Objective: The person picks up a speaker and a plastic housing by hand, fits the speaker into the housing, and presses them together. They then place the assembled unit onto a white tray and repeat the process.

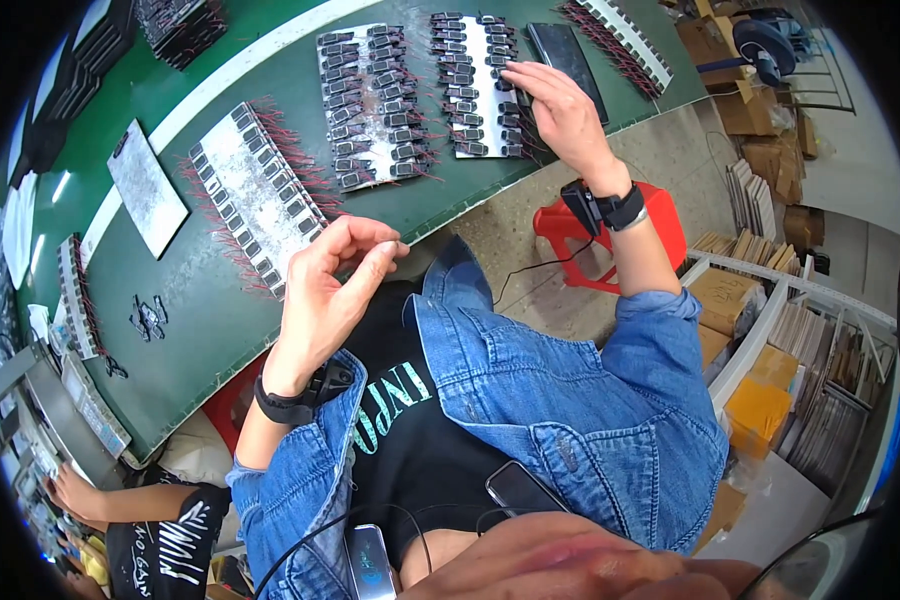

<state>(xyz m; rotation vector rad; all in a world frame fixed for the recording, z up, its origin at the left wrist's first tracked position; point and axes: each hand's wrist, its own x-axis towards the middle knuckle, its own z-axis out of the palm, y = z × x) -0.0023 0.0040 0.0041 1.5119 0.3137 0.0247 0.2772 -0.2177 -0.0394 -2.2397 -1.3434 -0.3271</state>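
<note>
My right hand (567, 115) reaches over a white board (478, 75) lined with two columns of small black modules. Its fingertips are together at a black module (504, 84) in the right column, and the thumb is mostly hidden. Closer to my body, my left hand (332, 285) hovers at the table edge with fingers curled and thumb near the fingertips; whatever is between them is too small to make out. Beside it lies a wide board (253, 195) edged with modules trailing red wires. Between the two stands another full board (366, 105) of modules.
A dark flat case (567, 70) and a further module board (625, 45) lie at the right. A bare grey plate (148, 190) and loose black pieces (148, 318) are on the left. A red stool (650, 225) stands beside me; a co-worker's hand (75, 497) shows lower left.
</note>
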